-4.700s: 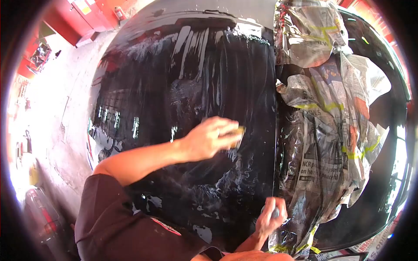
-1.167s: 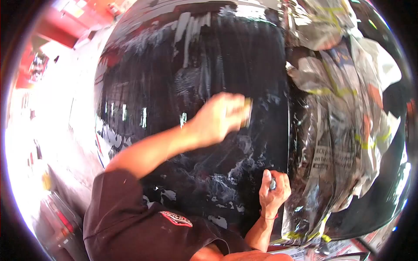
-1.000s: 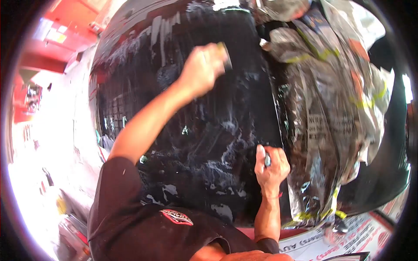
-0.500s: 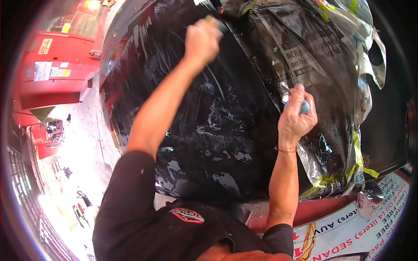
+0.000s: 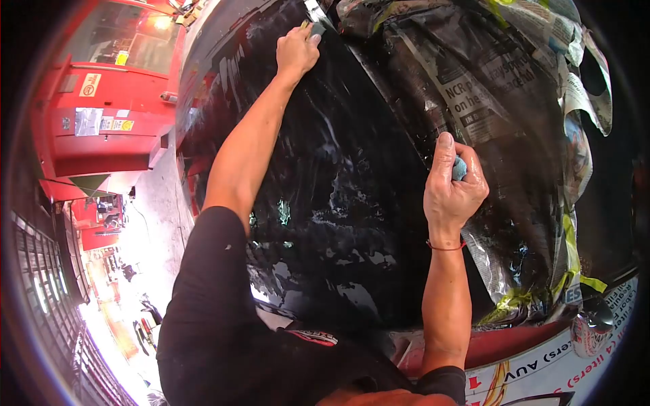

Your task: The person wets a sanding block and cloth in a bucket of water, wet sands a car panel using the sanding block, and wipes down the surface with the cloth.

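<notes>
A large black panel (image 5: 379, 271), wet and streaked with whitish runs, fills the middle of the view; it looks like part of a car body. At its far end, my left hand (image 5: 298, 53) is closed around a small grey-and-yellow pad (image 5: 317, 28), pressed against the surface. Most of that pad is hidden by the fingers. My right hand (image 5: 455, 189) is wet and wrapped around a light-blue sponge (image 5: 460, 168), thumb pointing away from me. It is over the seam between the panel and the newspaper masking (image 5: 474, 101).
Yellow-green tape (image 5: 509, 303) edges the masking on the right. A printed price banner (image 5: 542, 369) lies below, with a crumpled clear plastic piece (image 5: 592, 328) by it. Red cabinets (image 5: 112, 142) and a bright floor (image 5: 159, 216) are on the left.
My left hand has moved farther away and to the left over the panel. The right hand has stayed near the seam, still holding the sponge. The whole view has shifted slightly.
</notes>
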Demonstrator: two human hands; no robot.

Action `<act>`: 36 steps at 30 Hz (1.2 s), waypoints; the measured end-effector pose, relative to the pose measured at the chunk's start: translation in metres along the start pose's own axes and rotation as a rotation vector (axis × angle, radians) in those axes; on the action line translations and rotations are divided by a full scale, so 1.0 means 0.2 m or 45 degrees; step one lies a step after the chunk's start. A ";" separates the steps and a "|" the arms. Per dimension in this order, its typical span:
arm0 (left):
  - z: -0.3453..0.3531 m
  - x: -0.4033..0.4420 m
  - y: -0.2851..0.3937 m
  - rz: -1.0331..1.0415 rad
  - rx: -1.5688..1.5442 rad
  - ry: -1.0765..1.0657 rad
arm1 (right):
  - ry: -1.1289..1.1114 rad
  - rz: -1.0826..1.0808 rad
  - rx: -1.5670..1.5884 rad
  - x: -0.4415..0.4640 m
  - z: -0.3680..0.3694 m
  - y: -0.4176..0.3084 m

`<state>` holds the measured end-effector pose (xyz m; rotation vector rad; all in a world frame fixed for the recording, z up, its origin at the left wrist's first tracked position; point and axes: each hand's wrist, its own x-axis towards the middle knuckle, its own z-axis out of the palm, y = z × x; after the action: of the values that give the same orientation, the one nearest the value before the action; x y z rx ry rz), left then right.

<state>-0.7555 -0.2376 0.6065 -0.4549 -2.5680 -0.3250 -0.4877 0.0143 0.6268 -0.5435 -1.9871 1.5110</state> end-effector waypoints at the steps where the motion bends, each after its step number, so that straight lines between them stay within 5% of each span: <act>1: 0.00 -0.01 0.01 0.007 -0.024 -0.006 | 0.008 0.022 0.062 0.00 0.00 0.00; 4: -0.24 -0.31 0.44 0.352 -0.370 -0.260 | 0.029 -0.022 0.035 0.01 0.01 0.01; 6: -0.31 -0.64 0.75 0.395 -0.503 -0.200 | 0.036 -0.032 0.017 0.01 0.01 0.00; 10: -0.12 -0.30 0.41 0.456 -0.306 -0.091 | 0.034 -0.081 0.012 0.01 0.02 0.03; 12: 0.04 -0.09 0.25 0.226 -0.187 0.002 | 0.022 -0.029 0.039 -0.01 0.02 0.03; 18: -0.22 -0.61 0.71 0.344 -0.331 -0.037 | 0.006 0.046 0.050 0.02 0.00 0.00; 22: -0.21 -0.50 0.58 0.499 -0.285 -0.045 | 0.003 -0.016 0.033 0.02 0.00 0.01; 24: -0.08 -0.20 0.33 0.068 -0.223 -0.128 | -0.007 0.008 0.027 0.02 0.01 0.01; 28: -0.14 -0.32 0.50 0.205 -0.233 -0.133 | 0.003 0.097 0.042 0.02 -0.01 -0.01; 29: -0.24 -0.48 0.69 0.563 -0.142 -0.091 | 0.001 0.094 0.043 0.03 -0.02 -0.01; 32: -0.42 -0.98 1.04 0.300 -0.467 -0.149 | 0.056 0.152 0.131 0.04 -0.02 -0.01; 36: -0.26 -0.52 0.62 0.497 -0.159 0.026 | 0.030 0.215 0.189 0.04 -0.02 -0.02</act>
<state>-0.6016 -0.1675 0.6131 -0.9741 -2.3777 -0.3457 -0.4916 0.0215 0.6334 -0.6765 -1.8318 1.7294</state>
